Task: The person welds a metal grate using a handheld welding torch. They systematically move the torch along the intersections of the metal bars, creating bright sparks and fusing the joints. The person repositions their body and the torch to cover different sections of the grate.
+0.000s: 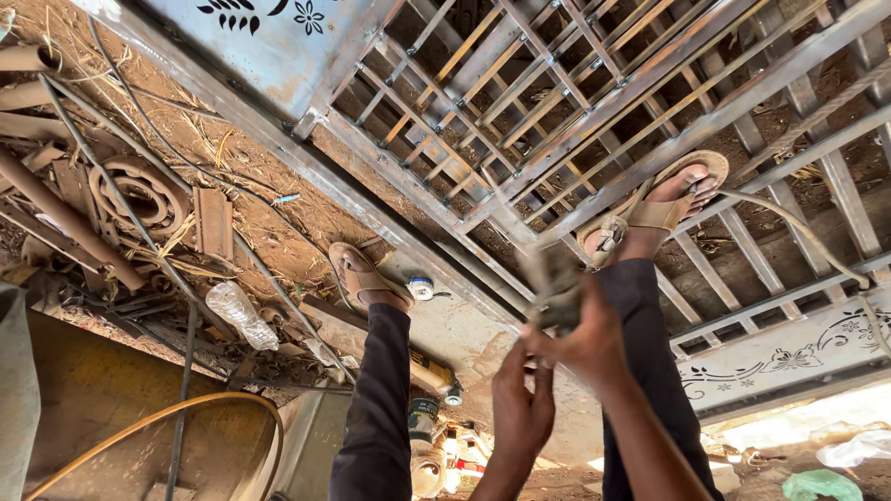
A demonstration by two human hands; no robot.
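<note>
While we stand on the metal gate (594,121), our right hand (585,339) grips a blurred grey tool (555,283).
Our left hand (520,408) touches the right, fingers half-curled; left of both hands lies an empty-looking clear plastic bottle (239,314).

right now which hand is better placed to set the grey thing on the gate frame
Probably right: the right hand has its grip closed on the grey object, over the gate frame. The left hand sits lower, by the right wrist, off the object.
</note>
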